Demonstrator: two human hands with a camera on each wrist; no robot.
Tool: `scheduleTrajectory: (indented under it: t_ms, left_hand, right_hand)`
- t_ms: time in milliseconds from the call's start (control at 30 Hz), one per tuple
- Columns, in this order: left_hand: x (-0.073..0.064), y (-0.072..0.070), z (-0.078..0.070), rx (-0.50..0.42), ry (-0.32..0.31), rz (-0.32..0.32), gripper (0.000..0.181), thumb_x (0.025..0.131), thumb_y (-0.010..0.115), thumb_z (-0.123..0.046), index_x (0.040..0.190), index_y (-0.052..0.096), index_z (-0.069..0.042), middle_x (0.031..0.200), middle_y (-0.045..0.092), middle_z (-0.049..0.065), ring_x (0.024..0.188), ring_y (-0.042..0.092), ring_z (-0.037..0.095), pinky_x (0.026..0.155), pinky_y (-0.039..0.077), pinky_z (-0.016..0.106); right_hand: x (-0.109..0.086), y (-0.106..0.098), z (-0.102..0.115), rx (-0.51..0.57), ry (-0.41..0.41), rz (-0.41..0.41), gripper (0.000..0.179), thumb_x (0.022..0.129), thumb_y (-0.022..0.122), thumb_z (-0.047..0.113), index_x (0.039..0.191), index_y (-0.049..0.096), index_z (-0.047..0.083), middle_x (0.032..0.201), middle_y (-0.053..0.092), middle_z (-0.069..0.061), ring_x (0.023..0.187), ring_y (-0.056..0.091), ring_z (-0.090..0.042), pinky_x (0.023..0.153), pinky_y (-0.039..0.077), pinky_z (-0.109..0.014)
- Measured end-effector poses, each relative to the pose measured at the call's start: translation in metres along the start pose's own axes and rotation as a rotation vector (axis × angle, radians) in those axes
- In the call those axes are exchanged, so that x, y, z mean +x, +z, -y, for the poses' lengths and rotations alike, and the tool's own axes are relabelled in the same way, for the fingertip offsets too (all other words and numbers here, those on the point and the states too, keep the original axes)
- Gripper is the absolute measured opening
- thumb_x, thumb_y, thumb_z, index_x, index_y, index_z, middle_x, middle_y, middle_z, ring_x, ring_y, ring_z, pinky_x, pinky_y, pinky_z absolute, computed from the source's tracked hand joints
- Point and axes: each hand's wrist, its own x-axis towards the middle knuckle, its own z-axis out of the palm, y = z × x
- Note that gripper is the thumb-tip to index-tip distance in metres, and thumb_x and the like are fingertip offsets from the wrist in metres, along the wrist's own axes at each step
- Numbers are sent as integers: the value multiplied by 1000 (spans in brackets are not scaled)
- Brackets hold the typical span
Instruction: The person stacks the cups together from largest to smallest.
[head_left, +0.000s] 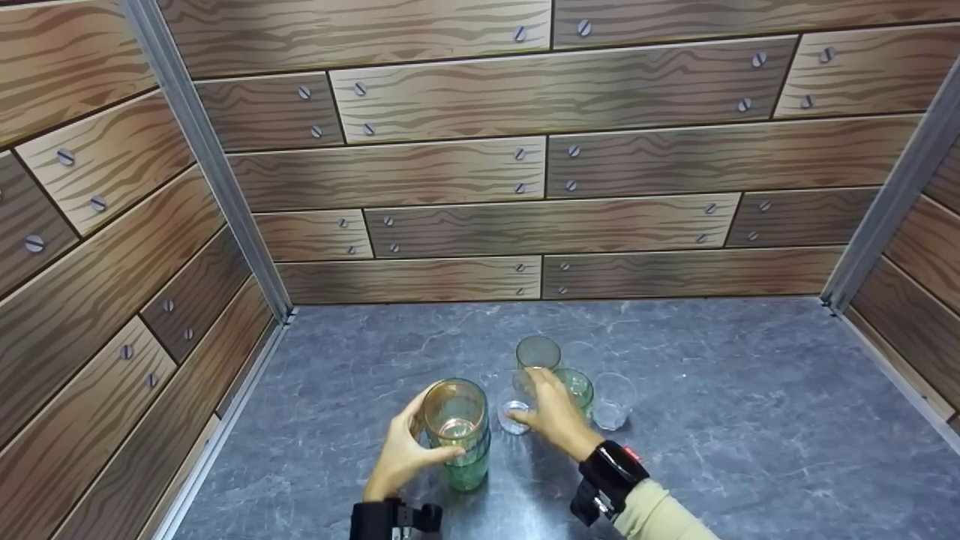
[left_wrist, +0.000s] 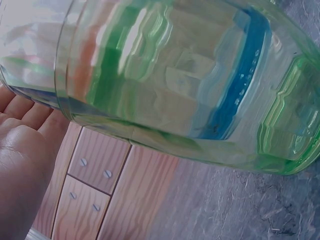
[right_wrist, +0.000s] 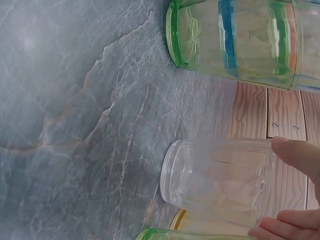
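Note:
On the left, my left hand [head_left: 405, 454] curls round a stack of nested glasses [head_left: 466, 450], thumb across the front. The stack stands upright, with a green-tinted glass at the bottom and blue, green and orange bands [left_wrist: 235, 75] showing through its sides. To its right, my right hand [head_left: 559, 412] reaches over a clear glass [right_wrist: 215, 175]. Its thumb touches one side of that glass near the rim, and the fingertips lie at the opposite side. The clear glass stands on the table, apart from the stack, partly hidden by the hand in the head view.
Behind the right hand stands an amber-grey glass [head_left: 538, 349]. A green glass [head_left: 581, 384] and another clear glass [head_left: 613, 409] are just to the right of it. Wood-patterned walls [head_left: 450, 172] enclose the grey marbled table [head_left: 750, 420] at the back and sides.

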Motion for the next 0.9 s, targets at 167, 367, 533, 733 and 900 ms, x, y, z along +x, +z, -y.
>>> scheduleTrajectory:
  t_ms: [167, 367, 533, 733, 900]
  left_hand:
    - [0, 0, 0, -17, -8, -10, 93, 68, 86, -10, 146, 38, -1, 144, 51, 19, 131, 52, 28, 111, 41, 23]
    - [0, 0, -1, -1, -17, -11, 93, 68, 87, -11, 146, 38, -2, 144, 51, 17, 130, 53, 17, 112, 40, 23]
    - [0, 0, -1, 12, -25, -4, 92, 69, 86, -13, 147, 36, -2, 146, 49, 18, 133, 51, 25, 116, 40, 38]
    - [0, 0, -1, 8, -25, -1, 93, 69, 86, -13, 147, 36, -1, 146, 49, 18, 134, 49, 33, 115, 41, 38]
    - [0, 0, -1, -1, -25, 1, 92, 70, 86, -13, 147, 36, -3, 146, 48, 18, 131, 53, 18, 111, 41, 23]
  right_hand:
    - [0, 3, 0, -22, -23, -20, 77, 69, 85, 21, 129, 50, -12, 132, 52, -35, 124, 50, -49, 107, 42, -57]
    - [2, 6, -1, -19, -27, -41, 79, 67, 86, 20, 128, 50, -14, 130, 53, -36, 123, 50, -50, 107, 42, -58]
    - [4, 7, -1, 0, -19, -52, 78, 66, 87, 19, 127, 50, -14, 129, 53, -37, 122, 51, -50, 106, 44, -57]
    - [3, 9, 1, -10, -9, -53, 77, 66, 87, 18, 127, 51, -13, 129, 53, -35, 120, 53, -49, 105, 45, -56]
    - [3, 10, 5, -33, -20, -36, 78, 66, 87, 20, 128, 51, -12, 129, 55, -33, 122, 52, -48, 106, 45, -55]
